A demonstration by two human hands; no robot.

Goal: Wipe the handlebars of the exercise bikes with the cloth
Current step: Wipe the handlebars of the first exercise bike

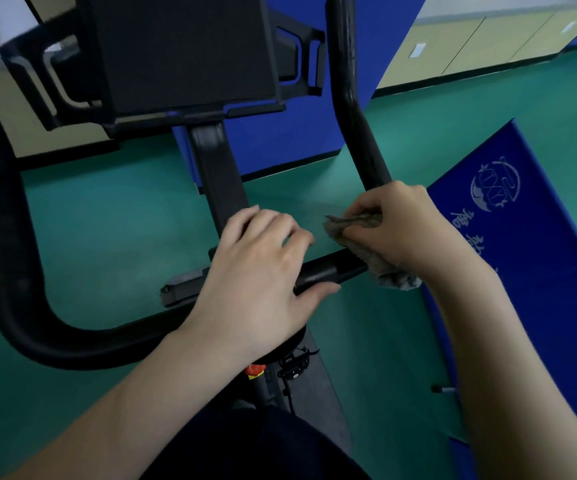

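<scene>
Right hand (pixel 406 225) grips the grey cloth (pixel 380 263), wrapped round the handlebar (pixel 328 271) at its right bend. From there the bar's right arm runs up and away. Left hand (pixel 263 271) rests on the crossbar just beside it, fingers loosely curled over it.

Open green floor (pixel 117 237) shows inside the handlebar (pixel 20 289) loop at centre left. The black console (pixel 183 53) blocks the top, the stem (pixel 221 174) divides the middle, and a blue mat (pixel 539 271) lies at right.
</scene>
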